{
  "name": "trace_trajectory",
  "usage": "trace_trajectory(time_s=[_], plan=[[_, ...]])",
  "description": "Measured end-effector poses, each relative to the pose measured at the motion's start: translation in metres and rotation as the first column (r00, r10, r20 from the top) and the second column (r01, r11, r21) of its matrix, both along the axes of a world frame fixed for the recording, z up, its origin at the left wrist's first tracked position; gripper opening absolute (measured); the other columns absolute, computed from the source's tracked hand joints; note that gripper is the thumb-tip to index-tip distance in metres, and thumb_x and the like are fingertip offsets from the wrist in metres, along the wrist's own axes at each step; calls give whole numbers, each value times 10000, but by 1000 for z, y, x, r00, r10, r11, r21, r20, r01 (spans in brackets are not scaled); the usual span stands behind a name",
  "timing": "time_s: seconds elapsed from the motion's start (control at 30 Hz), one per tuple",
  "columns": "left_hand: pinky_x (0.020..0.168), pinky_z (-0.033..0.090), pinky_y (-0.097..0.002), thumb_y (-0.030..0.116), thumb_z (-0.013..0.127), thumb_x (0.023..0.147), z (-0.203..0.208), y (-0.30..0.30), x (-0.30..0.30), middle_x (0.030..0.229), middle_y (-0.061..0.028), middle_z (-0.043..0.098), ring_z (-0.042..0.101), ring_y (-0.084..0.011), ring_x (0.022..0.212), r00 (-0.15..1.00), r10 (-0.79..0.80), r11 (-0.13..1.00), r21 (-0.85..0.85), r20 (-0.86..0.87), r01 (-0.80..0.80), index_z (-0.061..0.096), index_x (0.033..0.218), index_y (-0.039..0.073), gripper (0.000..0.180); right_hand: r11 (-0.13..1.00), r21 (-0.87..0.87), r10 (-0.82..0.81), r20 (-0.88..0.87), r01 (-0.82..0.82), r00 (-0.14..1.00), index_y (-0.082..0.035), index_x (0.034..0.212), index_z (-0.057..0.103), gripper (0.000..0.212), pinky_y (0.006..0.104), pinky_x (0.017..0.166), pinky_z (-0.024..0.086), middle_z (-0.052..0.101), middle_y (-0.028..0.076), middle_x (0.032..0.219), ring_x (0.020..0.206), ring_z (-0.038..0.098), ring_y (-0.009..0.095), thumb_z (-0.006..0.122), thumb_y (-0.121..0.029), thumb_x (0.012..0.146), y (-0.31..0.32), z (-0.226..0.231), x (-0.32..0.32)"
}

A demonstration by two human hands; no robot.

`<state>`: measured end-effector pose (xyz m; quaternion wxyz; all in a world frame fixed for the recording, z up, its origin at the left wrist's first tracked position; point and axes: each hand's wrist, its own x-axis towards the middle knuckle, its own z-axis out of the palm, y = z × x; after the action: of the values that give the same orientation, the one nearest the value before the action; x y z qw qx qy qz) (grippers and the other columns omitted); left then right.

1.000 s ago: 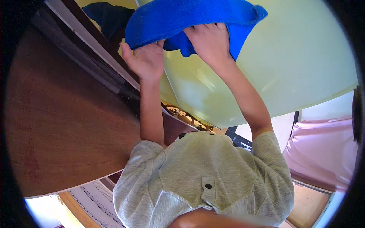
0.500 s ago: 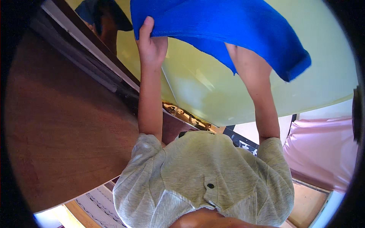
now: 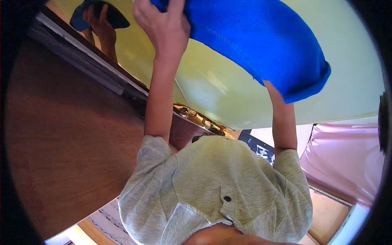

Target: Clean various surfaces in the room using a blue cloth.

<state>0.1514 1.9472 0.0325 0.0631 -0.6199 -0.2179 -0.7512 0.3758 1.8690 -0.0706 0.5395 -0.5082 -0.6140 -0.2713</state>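
Observation:
A bright blue cloth [image 3: 261,41] with a seam along its near edge stretches across the top of the view. My left hand [image 3: 167,30] is closed on its left end, with the fingertips partly cut off by the upper edge. From the lower right my right forearm [image 3: 283,122] rises to the cloth's right end. That end drapes over my right hand and hides its fingers, so its grip does not show. Behind the cloth spreads a smooth pale yellow-green surface [image 3: 220,98].
A dark brown wooden panel [image 3: 73,139] fills the left side. Along its upper edge, a glossy strip [image 3: 134,57] reflects a hand and dark cloth. Pink fabric [image 3: 343,159] hangs at the right, above a light brown board [image 3: 328,212].
My left hand has turned so its back shows, its thumb no longer pointing up over the cloth. The cloth's right end has dropped lower, covering more of my right wrist.

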Motion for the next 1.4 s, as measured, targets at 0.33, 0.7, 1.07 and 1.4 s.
trace_trajectory(time_s=[0.33,0.7,1.07,1.4], plan=[[901,280,-494,58,513,770,23,-30,37,1152,-281,418,405,-416,1058,654,714,696,148,-252,-703,517,1292,89,523,952,299,142,-228,-70,963,7,1391,192,692,460,1099,220,335,221,1414,1346,274,347,445,-438,924,-49,65,-14],[1003,51,-697,420,369,953,8,-100,201,1484,-310,129,34,-582,1331,991,57,996,-65,-122,-65,278,1458,137,586,976,-24,-215,20,215,976,-143,1385,370,532,582,1081,-39,144,326,1472,1382,111,464,501,-286,890,-93,54,-8],[1070,131,-571,431,343,965,1,-39,123,1465,-272,228,188,-478,1348,897,335,942,99,-289,-320,324,1427,64,590,860,137,-502,65,491,862,-306,1181,625,366,645,1051,62,394,154,1422,1343,253,437,591,-312,816,-61,89,20],[1047,211,-539,215,419,948,-37,13,-3,1413,-226,342,351,-420,1252,661,730,658,-83,-170,-748,464,1269,-3,391,991,118,-116,532,63,839,-283,1122,638,358,489,1108,164,484,9,1369,1309,395,201,558,-243,775,19,112,-96]])
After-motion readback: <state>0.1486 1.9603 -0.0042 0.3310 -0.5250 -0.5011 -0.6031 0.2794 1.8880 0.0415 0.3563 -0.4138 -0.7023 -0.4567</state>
